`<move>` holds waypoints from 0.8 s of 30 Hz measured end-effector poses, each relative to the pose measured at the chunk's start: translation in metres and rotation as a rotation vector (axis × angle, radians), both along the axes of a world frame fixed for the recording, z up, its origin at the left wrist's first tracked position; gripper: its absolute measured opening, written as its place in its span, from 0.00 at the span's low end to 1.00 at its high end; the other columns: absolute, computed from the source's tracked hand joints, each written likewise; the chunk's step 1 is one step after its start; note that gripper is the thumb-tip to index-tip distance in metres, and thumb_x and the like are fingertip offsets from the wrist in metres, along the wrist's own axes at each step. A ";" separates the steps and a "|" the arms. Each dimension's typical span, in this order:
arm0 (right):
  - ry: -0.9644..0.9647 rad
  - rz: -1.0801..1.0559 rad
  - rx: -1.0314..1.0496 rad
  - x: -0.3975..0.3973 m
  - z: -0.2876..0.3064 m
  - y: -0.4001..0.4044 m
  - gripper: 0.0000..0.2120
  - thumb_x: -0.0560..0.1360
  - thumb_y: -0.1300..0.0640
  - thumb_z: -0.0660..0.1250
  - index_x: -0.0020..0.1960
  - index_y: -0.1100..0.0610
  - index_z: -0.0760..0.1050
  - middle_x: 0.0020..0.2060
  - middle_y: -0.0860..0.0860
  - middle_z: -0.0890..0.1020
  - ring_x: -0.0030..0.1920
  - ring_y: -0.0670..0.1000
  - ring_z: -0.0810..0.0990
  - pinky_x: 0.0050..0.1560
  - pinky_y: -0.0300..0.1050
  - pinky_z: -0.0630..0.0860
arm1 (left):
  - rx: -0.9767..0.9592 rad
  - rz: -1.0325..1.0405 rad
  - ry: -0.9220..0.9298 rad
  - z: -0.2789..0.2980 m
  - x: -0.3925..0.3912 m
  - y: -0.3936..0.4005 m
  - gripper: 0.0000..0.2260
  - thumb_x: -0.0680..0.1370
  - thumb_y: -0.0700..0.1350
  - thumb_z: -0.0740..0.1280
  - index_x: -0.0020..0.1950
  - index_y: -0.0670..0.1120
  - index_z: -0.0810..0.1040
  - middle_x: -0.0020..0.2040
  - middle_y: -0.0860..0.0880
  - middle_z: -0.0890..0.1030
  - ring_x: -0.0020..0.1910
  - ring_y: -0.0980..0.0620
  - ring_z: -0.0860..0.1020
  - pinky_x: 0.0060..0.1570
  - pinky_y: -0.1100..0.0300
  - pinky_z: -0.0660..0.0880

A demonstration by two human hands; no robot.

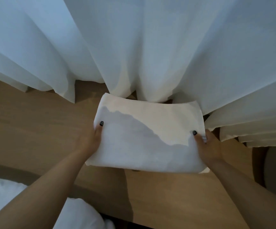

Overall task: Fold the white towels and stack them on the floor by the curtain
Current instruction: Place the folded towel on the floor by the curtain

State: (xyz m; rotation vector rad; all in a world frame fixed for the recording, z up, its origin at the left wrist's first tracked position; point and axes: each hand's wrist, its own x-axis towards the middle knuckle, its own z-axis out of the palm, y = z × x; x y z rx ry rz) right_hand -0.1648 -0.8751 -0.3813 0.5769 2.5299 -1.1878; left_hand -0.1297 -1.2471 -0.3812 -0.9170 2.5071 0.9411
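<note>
Folded white towel point(143, 134) at frame centre, over wooden floor point(26, 116), far edge touching curtain point(134, 47) at 12 o'clock. Left hand point(91, 138) pinches towel's 9 o'clock edge; right hand point(208, 146) pinches 3 o'clock edge. Loose white cloth point(1, 195) at 7 o'clock.

Soft matt terry-cloth towel point(143, 138), sheer smooth fabric curtain point(134, 47), matt wood-look floor point(34, 121)
</note>
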 end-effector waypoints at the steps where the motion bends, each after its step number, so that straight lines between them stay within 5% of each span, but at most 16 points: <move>1: -0.019 -0.028 -0.002 0.004 -0.010 0.000 0.14 0.80 0.50 0.63 0.54 0.61 0.74 0.39 0.47 0.76 0.48 0.54 0.76 0.46 0.44 0.67 | -0.006 -0.003 0.003 -0.007 0.002 0.001 0.22 0.82 0.59 0.54 0.61 0.42 0.72 0.52 0.45 0.77 0.50 0.43 0.75 0.51 0.50 0.69; 5: -0.042 -0.068 0.039 0.014 -0.031 -0.001 0.14 0.81 0.46 0.60 0.48 0.57 0.70 0.38 0.46 0.75 0.47 0.53 0.74 0.46 0.45 0.66 | -0.081 0.028 0.066 -0.016 0.003 0.008 0.20 0.83 0.58 0.52 0.59 0.43 0.71 0.49 0.47 0.75 0.47 0.44 0.74 0.47 0.51 0.68; 11: 0.202 -0.061 0.082 0.018 -0.021 0.001 0.20 0.81 0.48 0.59 0.52 0.66 0.75 0.39 0.52 0.77 0.42 0.51 0.75 0.45 0.46 0.71 | -0.116 0.017 0.240 -0.001 -0.006 0.015 0.17 0.83 0.55 0.53 0.46 0.43 0.68 0.37 0.49 0.71 0.35 0.50 0.70 0.40 0.54 0.64; 15: 0.127 -0.113 0.108 0.023 -0.023 0.001 0.21 0.81 0.47 0.58 0.53 0.66 0.74 0.40 0.52 0.77 0.46 0.57 0.76 0.44 0.45 0.66 | -0.074 0.001 0.134 -0.005 -0.010 0.013 0.19 0.82 0.59 0.53 0.52 0.44 0.71 0.45 0.47 0.74 0.42 0.47 0.73 0.44 0.53 0.66; 18: -0.011 -0.109 0.120 0.020 -0.031 0.000 0.23 0.82 0.46 0.56 0.59 0.67 0.73 0.52 0.61 0.79 0.56 0.63 0.76 0.48 0.45 0.64 | -0.039 -0.003 0.047 -0.017 -0.010 0.010 0.23 0.82 0.61 0.51 0.61 0.44 0.71 0.50 0.46 0.76 0.47 0.45 0.75 0.47 0.52 0.68; 24: 0.145 -0.120 0.139 0.014 -0.027 0.002 0.25 0.80 0.44 0.55 0.55 0.67 0.74 0.49 0.62 0.81 0.47 0.58 0.77 0.46 0.46 0.68 | -0.050 0.058 0.184 -0.014 -0.010 0.020 0.18 0.84 0.55 0.51 0.47 0.42 0.69 0.38 0.49 0.71 0.39 0.46 0.72 0.40 0.54 0.65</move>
